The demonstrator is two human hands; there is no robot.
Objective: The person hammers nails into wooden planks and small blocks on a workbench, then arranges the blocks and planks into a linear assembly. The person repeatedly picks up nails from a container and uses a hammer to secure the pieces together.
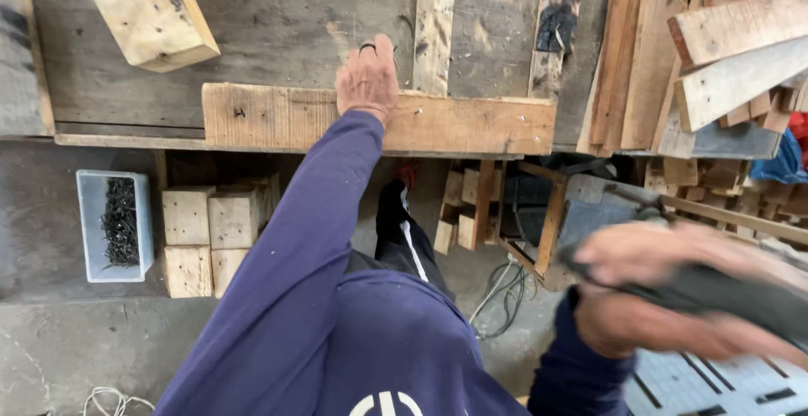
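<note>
My left hand [368, 77] lies flat on a long wooden plank [471, 123] at the front edge of the grey workbench [278, 21], fingers spread, a dark ring on one finger. My right hand [652, 294] is low at the right, blurred, gripping a dark grey tool [741, 294] by its body. A pale wooden block [153, 18] rests on the bench at the far left, apart from both hands. A narrow upright board [434, 21] runs away from the plank just right of my left hand.
Stacked planks [724, 46] pile up at the right of the bench. On the floor stand a white tub of dark nails [116, 224], several wooden blocks [206, 235], a small wooden frame [505, 214] and loose cable [501, 298].
</note>
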